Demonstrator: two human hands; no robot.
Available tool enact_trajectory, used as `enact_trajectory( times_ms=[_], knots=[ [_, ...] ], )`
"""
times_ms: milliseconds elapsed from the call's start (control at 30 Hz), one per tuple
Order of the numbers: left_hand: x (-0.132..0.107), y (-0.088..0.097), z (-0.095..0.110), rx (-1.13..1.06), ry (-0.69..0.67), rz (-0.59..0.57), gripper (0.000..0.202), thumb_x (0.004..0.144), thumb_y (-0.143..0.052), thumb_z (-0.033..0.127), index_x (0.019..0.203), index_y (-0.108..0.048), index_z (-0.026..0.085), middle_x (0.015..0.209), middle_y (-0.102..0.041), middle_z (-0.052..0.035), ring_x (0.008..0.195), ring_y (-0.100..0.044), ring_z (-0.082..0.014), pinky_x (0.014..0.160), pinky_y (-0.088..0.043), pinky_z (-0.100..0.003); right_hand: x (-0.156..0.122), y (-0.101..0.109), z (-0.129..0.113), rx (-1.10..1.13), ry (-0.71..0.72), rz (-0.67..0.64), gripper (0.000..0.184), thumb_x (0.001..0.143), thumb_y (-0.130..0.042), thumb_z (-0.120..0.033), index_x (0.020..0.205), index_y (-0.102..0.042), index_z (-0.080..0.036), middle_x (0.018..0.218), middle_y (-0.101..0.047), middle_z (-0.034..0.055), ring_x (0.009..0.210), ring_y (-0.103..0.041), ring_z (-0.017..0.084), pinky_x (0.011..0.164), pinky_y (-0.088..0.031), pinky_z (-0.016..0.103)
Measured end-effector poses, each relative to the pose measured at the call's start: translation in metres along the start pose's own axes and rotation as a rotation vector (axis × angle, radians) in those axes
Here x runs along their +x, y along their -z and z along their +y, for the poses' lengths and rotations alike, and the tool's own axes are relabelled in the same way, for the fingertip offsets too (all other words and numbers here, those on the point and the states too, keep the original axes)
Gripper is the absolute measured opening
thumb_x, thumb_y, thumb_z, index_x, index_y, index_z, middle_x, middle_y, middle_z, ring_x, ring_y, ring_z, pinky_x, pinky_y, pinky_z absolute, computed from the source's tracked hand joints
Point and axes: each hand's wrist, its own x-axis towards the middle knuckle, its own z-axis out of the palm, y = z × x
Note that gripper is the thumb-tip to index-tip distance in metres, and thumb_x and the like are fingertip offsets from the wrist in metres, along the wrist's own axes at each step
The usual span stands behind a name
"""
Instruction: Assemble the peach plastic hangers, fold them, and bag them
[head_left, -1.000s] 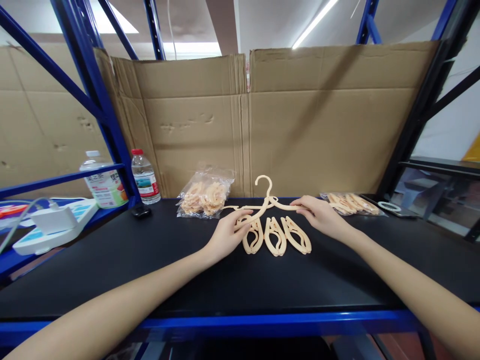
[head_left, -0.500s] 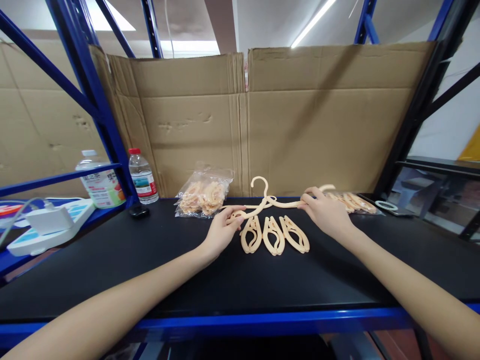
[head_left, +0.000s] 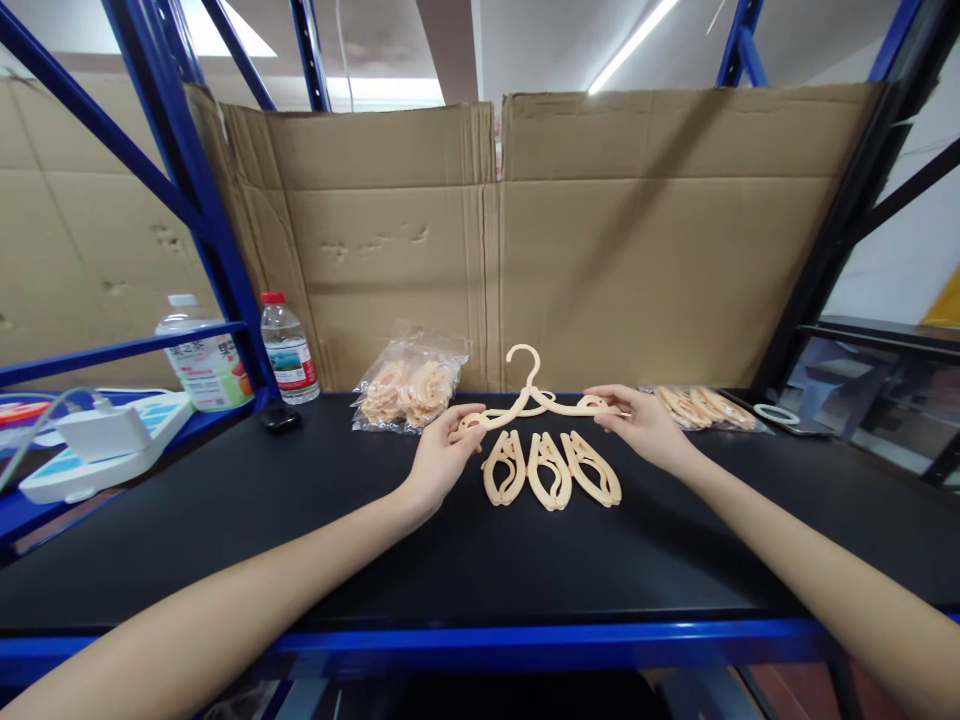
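Note:
A cream plastic folding hanger (head_left: 529, 392) is held up by both ends just above the black table, its hook pointing upward. My left hand (head_left: 442, 452) pinches the left arm's end, and my right hand (head_left: 636, 425) grips the right arm's end between thumb and fingers. Right below it lie three folded cream hangers in a row: the left one (head_left: 489, 483), the middle one (head_left: 533, 486) and the right one (head_left: 611, 490). The fingers partly cover the held hanger's tips.
Behind stand a clear bag of folded hangers (head_left: 411, 385) on the left and a flatter bag (head_left: 705, 407) on the right. A water bottle (head_left: 289, 355), a black object (head_left: 280, 418) and a power strip (head_left: 112, 455) sit leftward. Cardboard (head_left: 660, 250) walls the table's (head_left: 480, 570) back.
The right arm of the hanger has folded partly inward, and my right hand has shifted slightly left with it. My left hand stays on the left arm. The three folded hangers have not moved.

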Motion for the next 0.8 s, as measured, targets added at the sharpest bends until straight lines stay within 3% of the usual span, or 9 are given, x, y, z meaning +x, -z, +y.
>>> enact_trajectory(
  times_ms=[133, 233, 367, 500, 633, 733, 800],
  knots=[
    [0.000, 0.001, 0.005, -0.166, 0.041, 0.128, 0.048, 0.064, -0.074, 0.025, 0.108, -0.059, 0.011, 0.078, -0.063, -0.0009, 0.064, -0.055, -0.0093, 0.066, -0.047, -0.024, 0.000, 0.003, -0.006, 0.199, -0.092, 0.008, 0.031, 0.071, -0.066, -0.030, 0.100, -0.065, -0.018, 0.092, -0.065, 0.0050, 0.072, -0.057, 0.015, 0.066, -0.051, 0.030],
    [0.001, 0.002, 0.008, -0.270, 0.050, 0.154, 0.053, 0.061, -0.078, 0.023, 0.109, -0.058, 0.011, 0.080, -0.066, -0.0021, 0.070, -0.059, -0.0109, 0.069, -0.047, -0.024, -0.001, 0.003, -0.011, 0.413, -0.195, 0.007, 0.034, 0.069, -0.070, -0.030, 0.100, -0.066, -0.017, 0.083, -0.063, 0.0024, 0.068, -0.056, 0.012, 0.066, -0.050, 0.027],
    [-0.003, -0.001, 0.012, -0.253, 0.052, 0.089, 0.047, 0.062, -0.079, 0.025, 0.103, -0.061, 0.013, 0.088, -0.068, -0.0053, 0.082, -0.063, -0.0150, 0.066, -0.048, -0.022, -0.004, -0.003, -0.016, 0.600, -0.267, 0.041, 0.041, 0.064, -0.077, -0.030, 0.099, -0.058, -0.019, 0.076, -0.061, -0.0010, 0.066, -0.058, 0.011, 0.068, -0.052, 0.029],
    [-0.014, -0.008, 0.015, -0.156, 0.045, -0.071, 0.033, 0.064, -0.078, 0.029, 0.089, -0.065, 0.012, 0.088, -0.070, -0.0079, 0.080, -0.065, -0.0196, 0.064, -0.052, -0.025, -0.009, -0.016, -0.022, 0.636, -0.244, 0.043, 0.037, 0.065, -0.078, -0.034, 0.082, -0.050, -0.020, 0.074, -0.063, 0.0000, 0.066, -0.061, 0.013, 0.067, -0.053, 0.030],
    [-0.024, -0.014, 0.014, -0.124, 0.045, -0.199, 0.031, 0.067, -0.076, 0.030, 0.090, -0.066, 0.012, 0.086, -0.071, -0.0090, 0.078, -0.067, -0.0205, 0.068, -0.054, -0.029, -0.018, -0.026, -0.033, 0.523, -0.139, -0.253, 0.024, 0.075, -0.072, -0.036, 0.078, -0.058, -0.017, 0.078, -0.065, 0.0020, 0.069, -0.062, 0.013, 0.069, -0.053, 0.029],
    [-0.026, -0.015, 0.011, -0.107, 0.019, -0.231, 0.030, 0.070, -0.075, 0.031, 0.092, -0.065, 0.013, 0.087, -0.071, -0.0087, 0.078, -0.067, -0.0205, 0.069, -0.055, -0.030, -0.024, -0.030, -0.043, 0.431, -0.032, -0.544, 0.022, 0.081, -0.065, -0.037, 0.090, -0.068, -0.017, 0.092, -0.068, 0.0056, 0.085, -0.064, 0.016, 0.080, -0.052, 0.032],
    [-0.025, -0.014, 0.009, -0.096, 0.006, -0.236, 0.031, 0.071, -0.075, 0.031, 0.094, -0.065, 0.013, 0.089, -0.071, -0.0086, 0.080, -0.067, -0.0204, 0.072, -0.055, -0.031, -0.027, -0.032, -0.048, 0.410, 0.007, -0.645, 0.025, 0.085, -0.062, -0.038, 0.100, -0.069, -0.019, 0.100, -0.068, 0.0068, 0.090, -0.064, 0.017, 0.083, -0.051, 0.033]
  ],
)
